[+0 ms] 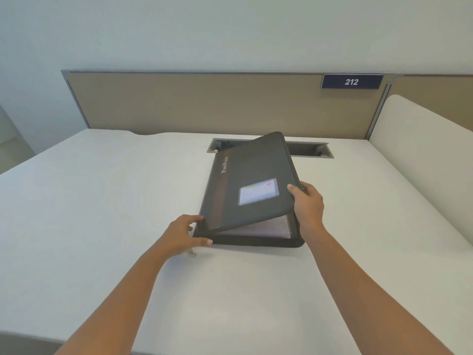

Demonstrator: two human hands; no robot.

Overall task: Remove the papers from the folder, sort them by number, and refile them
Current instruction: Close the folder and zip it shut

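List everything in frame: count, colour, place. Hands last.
folder: 1, black, centre of desk, cover partly lifted
label window: 1, pale, on the folder cover
papers: a stack, white, inside the folder under the lifted cover
zipper pull: 1, metal, on the desk by the folder's near left corner
desk: 1, white
cable tray opening: 1, grey, behind the folder
partition: 1, tan, along the desk's far edge
number plate: 1, navy, reads 212, on the partition
left hand: holds the folder's near left corner
right hand: lifts the cover's right edge
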